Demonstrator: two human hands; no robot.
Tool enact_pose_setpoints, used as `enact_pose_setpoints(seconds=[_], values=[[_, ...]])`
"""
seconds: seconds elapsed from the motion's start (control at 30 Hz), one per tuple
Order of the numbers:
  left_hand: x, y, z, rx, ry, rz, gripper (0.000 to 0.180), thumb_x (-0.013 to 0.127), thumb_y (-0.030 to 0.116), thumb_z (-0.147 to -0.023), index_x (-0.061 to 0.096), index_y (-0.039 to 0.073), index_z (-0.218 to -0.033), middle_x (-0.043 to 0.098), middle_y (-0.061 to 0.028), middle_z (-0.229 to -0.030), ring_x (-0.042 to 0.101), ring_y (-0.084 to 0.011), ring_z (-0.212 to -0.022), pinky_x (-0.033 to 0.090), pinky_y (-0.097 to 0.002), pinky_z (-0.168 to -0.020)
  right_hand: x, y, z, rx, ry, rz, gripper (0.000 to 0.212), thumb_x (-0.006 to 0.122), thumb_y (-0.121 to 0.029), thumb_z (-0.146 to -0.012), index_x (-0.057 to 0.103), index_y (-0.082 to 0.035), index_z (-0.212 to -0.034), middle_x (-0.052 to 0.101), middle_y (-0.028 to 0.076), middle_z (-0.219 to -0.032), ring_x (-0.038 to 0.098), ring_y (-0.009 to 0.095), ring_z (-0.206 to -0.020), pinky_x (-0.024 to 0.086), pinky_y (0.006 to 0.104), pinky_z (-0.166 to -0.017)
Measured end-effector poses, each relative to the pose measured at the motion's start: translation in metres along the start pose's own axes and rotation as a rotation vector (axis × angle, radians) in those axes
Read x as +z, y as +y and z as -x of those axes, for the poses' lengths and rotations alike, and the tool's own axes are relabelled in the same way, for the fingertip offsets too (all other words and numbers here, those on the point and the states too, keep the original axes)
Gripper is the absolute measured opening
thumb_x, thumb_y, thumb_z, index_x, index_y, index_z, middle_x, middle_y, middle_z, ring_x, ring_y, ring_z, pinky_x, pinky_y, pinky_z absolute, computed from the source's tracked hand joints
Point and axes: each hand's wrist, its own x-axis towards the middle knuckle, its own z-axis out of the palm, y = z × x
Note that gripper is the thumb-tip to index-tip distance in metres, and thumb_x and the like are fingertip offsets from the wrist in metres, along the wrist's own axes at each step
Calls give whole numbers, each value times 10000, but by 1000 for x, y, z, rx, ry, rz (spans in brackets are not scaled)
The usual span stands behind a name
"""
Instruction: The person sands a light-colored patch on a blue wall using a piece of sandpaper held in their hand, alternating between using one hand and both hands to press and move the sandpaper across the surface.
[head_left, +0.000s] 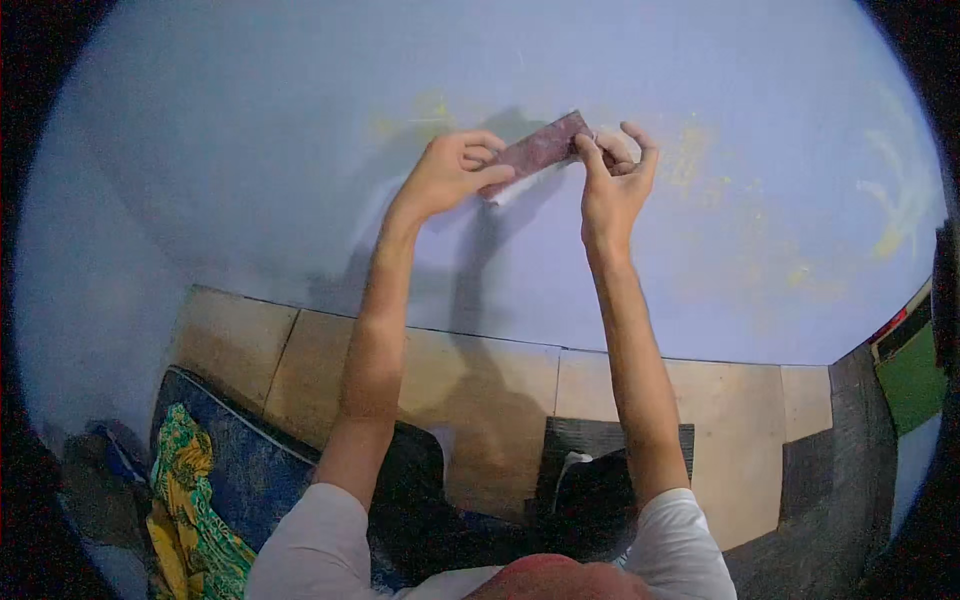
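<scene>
A strip of dark reddish-brown sandpaper (543, 146) is stretched between my two hands in front of the pale blue wall (270, 110). It slants up to the right, and a white edge shows below its lower left part. My left hand (455, 170) grips the lower left end, thumb on the near face and fingers behind. At the upper right end, my right hand (615, 180) pinches the strip between thumb and fingers, with one finger raised away from it. Whether the strip touches the wall, I cannot tell.
Yellowish and whitish patches (690, 155) mark the wall. Below runs a tiled floor (735, 430) with a dark ribbed mat (590, 432). At lower left lie a dark blue cushion-like item (250, 455) and a green and yellow patterned cloth (190, 480). A green panel (910, 380) stands at right.
</scene>
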Motion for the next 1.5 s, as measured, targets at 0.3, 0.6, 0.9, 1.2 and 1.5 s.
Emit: enact_pose_setpoints(seconds=[0.3, 0.6, 0.9, 1.2, 1.5], values=[[36, -28, -18, 214, -1, 116, 261, 668, 148, -980, 636, -18, -1179, 735, -84, -998, 671, -119, -883, 544, -279, -788, -2, -13, -12, -190, -200, 355, 510, 761, -13, -843, 476, -15, -1266, 733, 123, -869, 706, 177, -824, 561, 305, -763], [55, -10, -22, 183, 371, 630, 182, 692, 171, -969, 636, 22, -1057, 727, -45, -931, 671, -119, -864, 551, -285, -761, 6, -6, -5, 70, -577, 233, 473, 667, -134, -959, 533, 22, -1385, 721, 163, -1048, 671, 184, -941, 535, 335, -841], [12, -9, -21, 203, 445, 413, 320, 760, 199, -912, 684, 1, -1152, 728, -73, -1049, 675, -153, -1023, 560, -377, -931, 1, 0, -6, 147, -699, 219, 378, 571, -9, -969, 574, 14, -1346, 733, 167, -1006, 697, 166, -889, 540, 299, -776], [22, -25, -32, 245, 466, 626, 372, 785, 175, -894, 667, -6, -1197, 717, -78, -1063, 691, -172, -991, 590, -375, -907, 3, -9, -4, -119, -717, 278, 503, 522, 87, -918, 559, -33, -1405, 663, 214, -1291, 652, 268, -1178, 500, 352, -972], [2, -51, -38, 491, 887, -502, 576, 654, 75, -911, 489, 77, -1462, 388, -191, -1558, 402, -354, -1426, 377, -446, -1150, -31, 31, -37, -846, -355, 1243, 764, 552, 165, -800, 419, -79, -1511, 435, 131, -1554, 398, 349, -1441, 365, 517, -1178]])
